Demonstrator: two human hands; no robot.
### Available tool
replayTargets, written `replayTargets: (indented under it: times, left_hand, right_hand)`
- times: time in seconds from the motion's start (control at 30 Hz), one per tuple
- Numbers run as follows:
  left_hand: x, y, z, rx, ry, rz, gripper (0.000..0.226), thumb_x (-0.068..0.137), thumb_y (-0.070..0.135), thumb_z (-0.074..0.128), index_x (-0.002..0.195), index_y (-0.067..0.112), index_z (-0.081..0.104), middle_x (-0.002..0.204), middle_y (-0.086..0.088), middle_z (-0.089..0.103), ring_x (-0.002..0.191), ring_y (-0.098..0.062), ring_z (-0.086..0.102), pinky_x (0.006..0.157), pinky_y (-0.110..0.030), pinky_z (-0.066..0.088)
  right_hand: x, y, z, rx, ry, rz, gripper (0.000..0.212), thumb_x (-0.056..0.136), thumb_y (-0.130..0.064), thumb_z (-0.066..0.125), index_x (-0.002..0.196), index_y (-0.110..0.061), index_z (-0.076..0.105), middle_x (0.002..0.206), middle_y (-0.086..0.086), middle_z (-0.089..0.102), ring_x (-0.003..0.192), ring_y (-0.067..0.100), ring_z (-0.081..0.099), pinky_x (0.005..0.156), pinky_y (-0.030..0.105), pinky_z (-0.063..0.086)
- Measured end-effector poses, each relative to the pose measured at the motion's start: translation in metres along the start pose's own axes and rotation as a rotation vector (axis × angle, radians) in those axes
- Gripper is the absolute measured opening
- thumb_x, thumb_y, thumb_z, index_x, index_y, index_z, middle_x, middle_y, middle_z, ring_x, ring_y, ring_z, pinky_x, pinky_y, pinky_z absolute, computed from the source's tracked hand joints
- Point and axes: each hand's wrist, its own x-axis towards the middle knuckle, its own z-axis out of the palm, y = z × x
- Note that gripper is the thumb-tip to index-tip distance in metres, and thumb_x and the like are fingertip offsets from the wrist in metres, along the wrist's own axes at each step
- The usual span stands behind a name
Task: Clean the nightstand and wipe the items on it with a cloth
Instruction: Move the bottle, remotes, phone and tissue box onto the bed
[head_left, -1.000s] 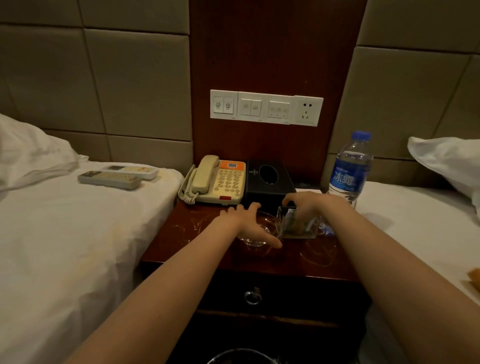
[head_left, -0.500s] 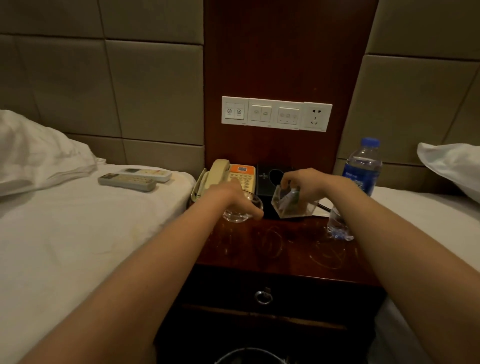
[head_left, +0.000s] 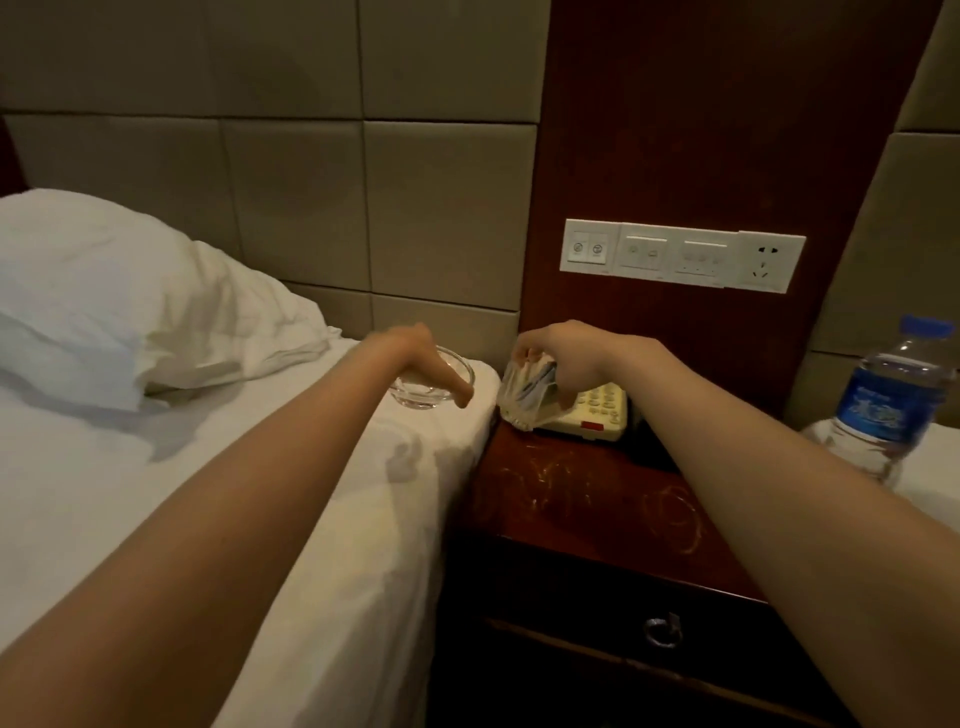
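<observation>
My left hand (head_left: 415, 358) has its grip curled over the rim of a glass bowl (head_left: 441, 387) at the bed's (head_left: 130, 457) right corner. Can't tell if it's down on the sheet. Right hand (head_left: 561, 358) grips a clear glass holder (head_left: 522, 392), tilted, over the phone (head_left: 592, 410) at the far side of the scuffed worktop (head_left: 587, 493). A water bottle (head_left: 893, 405) stands far right.
</observation>
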Motion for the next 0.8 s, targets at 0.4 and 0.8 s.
replayTargets:
  times: [0.4,0.8]
  left_hand:
    - [0.059,-0.11,0.017,-0.051,0.123,-0.186,0.112,0.057,0.059,0.076,0.144,0.011,0.024,0.143,-0.013,0.039,0.129,-0.033,0.039,0.101,-0.041,0.036]
    - [0.105,-0.142,0.038,-0.126,0.067,-0.155,0.112,0.065,0.051,0.077,0.148,0.008,0.015,0.15,-0.013,0.03,0.136,-0.032,0.032,0.108,-0.041,0.032]
  right_hand:
    - [0.101,-0.078,0.03,-0.087,0.12,-0.208,0.062,0.081,0.006,0.056,0.132,-0.028,0.045,0.129,0.003,0.054,0.113,0.026,0.051,0.077,0.035,0.047]
    - [0.15,-0.093,0.062,-0.031,0.186,-0.33,0.059,0.084,0.007,0.052,0.131,-0.029,0.048,0.133,-0.004,0.052,0.116,0.022,0.051,0.079,0.028,0.041]
